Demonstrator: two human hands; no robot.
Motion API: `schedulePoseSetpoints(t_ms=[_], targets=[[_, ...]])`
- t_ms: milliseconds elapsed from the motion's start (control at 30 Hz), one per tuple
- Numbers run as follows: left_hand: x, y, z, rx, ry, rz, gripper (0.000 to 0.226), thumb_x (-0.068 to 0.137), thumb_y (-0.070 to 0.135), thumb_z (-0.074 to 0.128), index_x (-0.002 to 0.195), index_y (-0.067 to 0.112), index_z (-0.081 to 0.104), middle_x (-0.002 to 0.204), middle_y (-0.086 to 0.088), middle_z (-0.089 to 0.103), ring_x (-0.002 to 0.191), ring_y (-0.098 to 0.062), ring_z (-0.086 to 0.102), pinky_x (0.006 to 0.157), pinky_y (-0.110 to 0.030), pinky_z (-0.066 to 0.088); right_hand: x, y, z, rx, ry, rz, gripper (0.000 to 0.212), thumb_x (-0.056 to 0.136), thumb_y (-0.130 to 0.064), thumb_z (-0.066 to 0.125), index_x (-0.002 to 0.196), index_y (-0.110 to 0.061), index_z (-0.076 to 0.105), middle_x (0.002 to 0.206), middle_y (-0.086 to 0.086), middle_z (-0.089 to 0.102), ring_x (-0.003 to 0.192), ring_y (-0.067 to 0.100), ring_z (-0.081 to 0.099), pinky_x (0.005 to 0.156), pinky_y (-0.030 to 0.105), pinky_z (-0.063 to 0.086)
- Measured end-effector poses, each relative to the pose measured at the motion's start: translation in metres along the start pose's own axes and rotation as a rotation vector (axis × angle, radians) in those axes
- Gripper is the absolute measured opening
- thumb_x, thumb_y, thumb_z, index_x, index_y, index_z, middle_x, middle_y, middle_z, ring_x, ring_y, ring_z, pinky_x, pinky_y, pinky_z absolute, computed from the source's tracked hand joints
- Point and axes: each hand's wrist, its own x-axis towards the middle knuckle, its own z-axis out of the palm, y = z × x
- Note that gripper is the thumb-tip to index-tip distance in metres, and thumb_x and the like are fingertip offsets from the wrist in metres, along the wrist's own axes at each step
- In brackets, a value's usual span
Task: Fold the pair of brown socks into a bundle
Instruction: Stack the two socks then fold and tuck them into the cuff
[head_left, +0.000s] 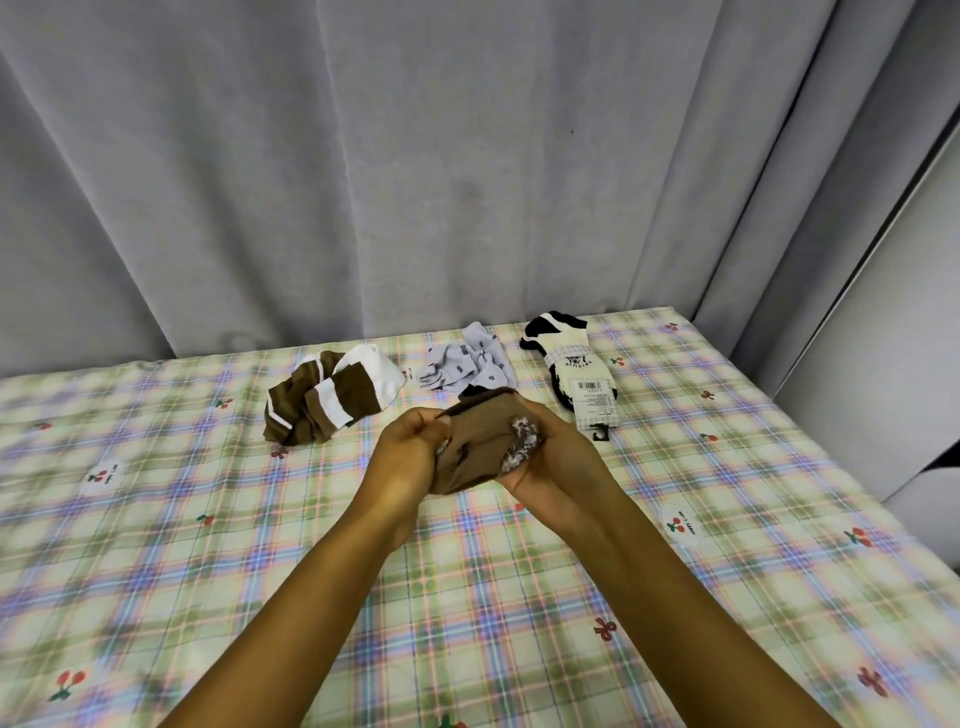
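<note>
The brown socks are bunched between both hands, held above the plaid bed sheet. My left hand grips the left edge of the brown fabric, fingers curled into it. My right hand cups the right side, where a speckled inner patch of the sock shows. A dark cuff edge sticks up at the top of the bunch. The fingertips of both hands are partly hidden in the fabric.
On the sheet behind my hands lie a brown-and-white striped sock pile, light grey patterned socks, and a packaged black-and-cream pair with a label. A grey curtain hangs behind the bed; a wall stands at right.
</note>
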Motion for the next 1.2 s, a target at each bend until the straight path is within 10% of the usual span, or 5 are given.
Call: schedulePoseSetpoints(t_ms=[300,533,733,1000,1200], targets=[[0.007,0.002,-0.004,-0.288,0.017,-0.062,0.025,0.094,0.015,0.044,0.112,0.006,0.059,0.124,-0.022,0.059,0.105,-0.03,0.062,0.067,-0.029,0.054,-0.002,0.004,-0.006,-0.454,0.152,-0.178,0.025,0.097,-0.019,0.041,0.107,-0.014,0.063,0.103,0.005,0.07,0.088,0.018,0.069,0.068,0.028,0.061],[0.005,-0.009,0.002,-0.073,0.011,0.144,0.021,0.097,0.011,0.039,0.088,0.016,0.057,0.09,-0.01,0.064,0.077,-0.022,0.062,0.056,-0.02,0.055,0.001,0.002,-0.01,-0.333,0.131,-0.078,0.033,0.098,-0.019,0.035,0.088,-0.012,0.066,0.073,-0.001,0.077,0.069,0.014,0.073,0.057,0.025,0.06],[0.003,-0.013,0.004,0.0,0.018,0.347,0.026,0.096,-0.001,0.032,0.081,0.012,0.048,0.076,-0.006,0.049,0.066,-0.012,0.049,0.056,-0.013,0.046,-0.006,0.002,-0.004,-0.174,-0.076,0.018,0.047,0.099,-0.023,0.031,0.091,-0.013,0.076,0.097,0.004,0.077,0.091,0.019,0.072,0.074,0.027,0.059],[0.009,0.007,0.002,-0.251,0.028,-0.089,0.035,0.098,0.013,0.032,0.114,-0.001,0.059,0.11,-0.027,0.065,0.067,-0.025,0.065,0.047,-0.017,0.054,-0.004,-0.002,-0.011,-0.257,0.04,-0.087,0.036,0.1,-0.019,0.028,0.104,-0.01,0.063,0.106,0.01,0.068,0.097,0.024,0.067,0.087,0.037,0.056],[0.006,0.012,0.003,-0.336,-0.096,-0.02,0.031,0.096,0.014,0.039,0.109,0.002,0.064,0.098,-0.011,0.072,0.088,-0.02,0.069,0.067,-0.027,0.06,0.001,-0.003,-0.004,-0.202,0.167,-0.007,0.039,0.098,-0.013,0.035,0.13,0.006,0.043,0.138,0.03,0.046,0.106,0.027,0.061,0.089,0.042,0.054]])
